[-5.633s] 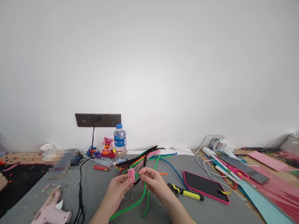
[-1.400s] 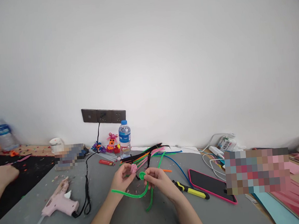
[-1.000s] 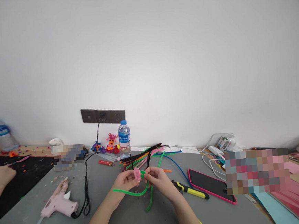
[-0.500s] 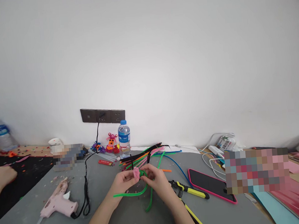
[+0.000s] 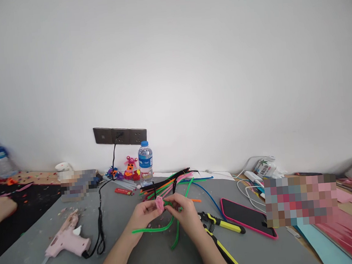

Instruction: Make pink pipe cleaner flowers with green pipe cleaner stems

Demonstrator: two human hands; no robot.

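Between my two hands is a small pink pipe-cleaner piece (image 5: 159, 203), joined to green pipe cleaner. My left hand (image 5: 143, 214) pinches the pink piece between thumb and fingers. Fingers of my right hand (image 5: 183, 209) are closed on the green pipe cleaner (image 5: 167, 204) just beside it. Long green ends (image 5: 155, 230) hang below, one reaching left across my left wrist and another pointing down. Just beyond my hands lies a bundle of coloured pipe cleaners (image 5: 164, 184). Yellow-and-black pliers (image 5: 224, 223) rest right of my right wrist.
A pink glue gun (image 5: 67, 240) with a black cord lies at left. A water bottle (image 5: 145, 163) stands near the wall. At right are a pink-edged phone (image 5: 248, 218), white cables and coloured sheets (image 5: 317, 239). Another person's hand (image 5: 2, 210) rests at far left.
My right fingers have curled slightly around the green pipe cleaner beside the pink piece. The view has shifted a little; my left hand keeps its grip.
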